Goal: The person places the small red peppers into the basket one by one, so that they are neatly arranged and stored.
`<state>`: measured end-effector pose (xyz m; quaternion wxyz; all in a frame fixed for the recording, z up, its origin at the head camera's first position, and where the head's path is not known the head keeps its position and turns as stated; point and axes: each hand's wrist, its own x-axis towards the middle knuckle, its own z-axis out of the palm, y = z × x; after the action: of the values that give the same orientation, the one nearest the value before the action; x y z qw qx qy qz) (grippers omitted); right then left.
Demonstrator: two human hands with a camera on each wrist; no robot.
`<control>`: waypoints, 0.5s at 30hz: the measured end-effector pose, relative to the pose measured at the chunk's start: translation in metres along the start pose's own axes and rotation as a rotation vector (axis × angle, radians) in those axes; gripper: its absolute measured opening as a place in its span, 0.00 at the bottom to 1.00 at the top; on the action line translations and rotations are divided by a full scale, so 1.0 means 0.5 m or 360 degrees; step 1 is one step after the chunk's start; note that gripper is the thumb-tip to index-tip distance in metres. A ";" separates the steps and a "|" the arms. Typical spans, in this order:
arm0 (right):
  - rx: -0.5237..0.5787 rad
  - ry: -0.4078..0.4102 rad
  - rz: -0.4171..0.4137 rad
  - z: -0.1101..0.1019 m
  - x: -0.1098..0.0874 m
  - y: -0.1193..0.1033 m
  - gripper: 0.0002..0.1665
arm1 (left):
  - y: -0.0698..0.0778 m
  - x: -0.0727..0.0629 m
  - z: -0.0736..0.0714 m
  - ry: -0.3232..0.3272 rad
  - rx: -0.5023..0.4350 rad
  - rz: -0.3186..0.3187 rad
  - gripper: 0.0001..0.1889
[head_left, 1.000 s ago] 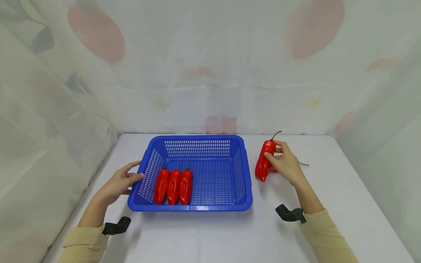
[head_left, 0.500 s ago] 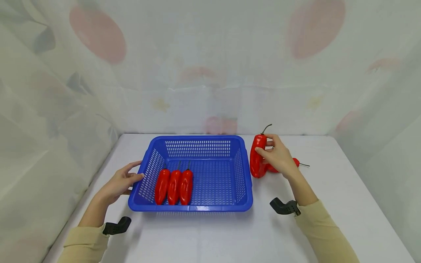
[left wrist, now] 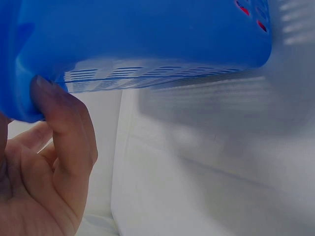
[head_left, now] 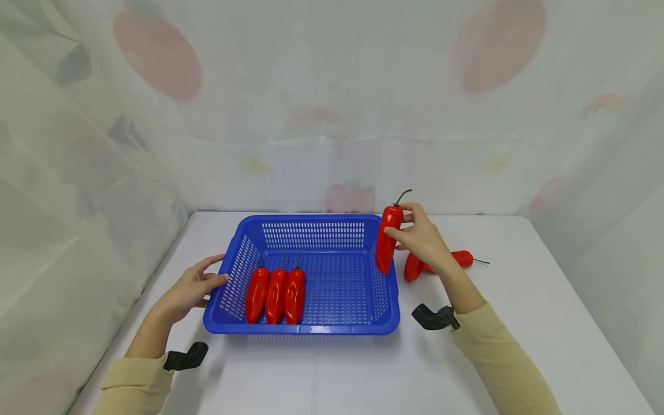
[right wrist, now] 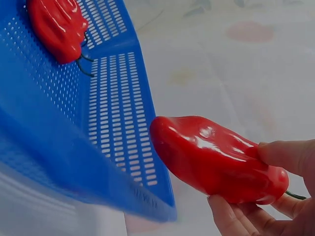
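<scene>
A glossy red chili pepper (head_left: 386, 239) with a green stem is pinched near its stem end between the thumb and fingers of my right hand (head_left: 421, 239). It hangs tilted over the right rim of a blue plastic basket (head_left: 311, 329), tip downward. In the right wrist view the pepper (right wrist: 216, 160) shows whole beside the basket wall. My left hand (head_left: 184, 288) holds the basket's left rim, thumb on top; in the left wrist view its fingers (left wrist: 69, 132) curl at the rim. Three red peppers (head_left: 275, 295) lie side by side in the basket's left part, stems pointing away.
More red peppers (head_left: 459, 259) lie on the white table (head_left: 539, 323) right of the basket, partly behind my right hand. A pale printed sheet (head_left: 321, 115) hangs behind the table and along both sides.
My right hand has lifted the pepper and carried it left, from above the loose peppers to the basket's right rim. More of the peppers on the table now show. The left hand has stayed put.
</scene>
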<state>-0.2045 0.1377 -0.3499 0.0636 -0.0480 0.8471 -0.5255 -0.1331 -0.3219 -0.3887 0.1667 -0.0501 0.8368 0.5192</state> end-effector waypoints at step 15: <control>0.0005 -0.0165 -0.0087 0.063 0.022 -0.032 0.40 | -0.002 0.000 -0.001 -0.0009 0.0000 0.0021 0.37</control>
<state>-0.2100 0.1013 -0.3501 0.0929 -0.0982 0.8402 -0.5251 -0.1330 -0.3229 -0.3894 0.1656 -0.0432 0.8366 0.5203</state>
